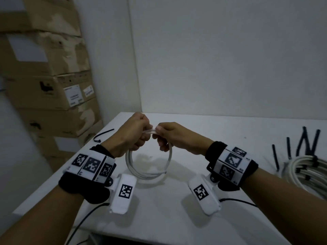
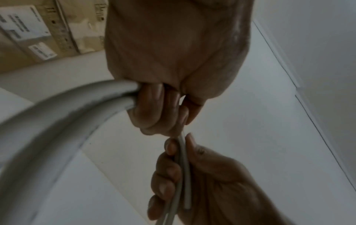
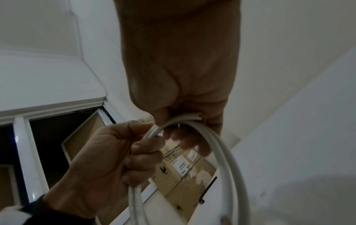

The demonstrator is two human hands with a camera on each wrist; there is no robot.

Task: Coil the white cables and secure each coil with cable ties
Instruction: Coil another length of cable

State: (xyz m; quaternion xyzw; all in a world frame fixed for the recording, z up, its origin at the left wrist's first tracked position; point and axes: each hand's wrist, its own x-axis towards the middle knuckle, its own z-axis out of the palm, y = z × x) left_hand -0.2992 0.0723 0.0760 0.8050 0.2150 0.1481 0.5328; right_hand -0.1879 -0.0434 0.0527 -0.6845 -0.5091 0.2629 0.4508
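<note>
Two hands grip one round coil of white cable (image 1: pixel 148 167) above the desk (image 1: pixel 177 200) centre: left hand (image 1: pixel 131 135) clenched round its bundled top, right hand (image 1: pixel 169 137) pinching the loose end. Risk: slack grip, loops spring apart; black cable tie (image 1: pixel 103 134) lies beyond reach at the left edge.

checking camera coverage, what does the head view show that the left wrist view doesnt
Only the head view shows the tied coils at the table's right edge, loose black ties behind them, one tie at the left edge, and the whole loop of the coil hanging.

Only the left wrist view shows a cut cable end lying in the right hand.

Both show the left hand and right hand gripping the coil's top, and cardboard boxes.
</note>
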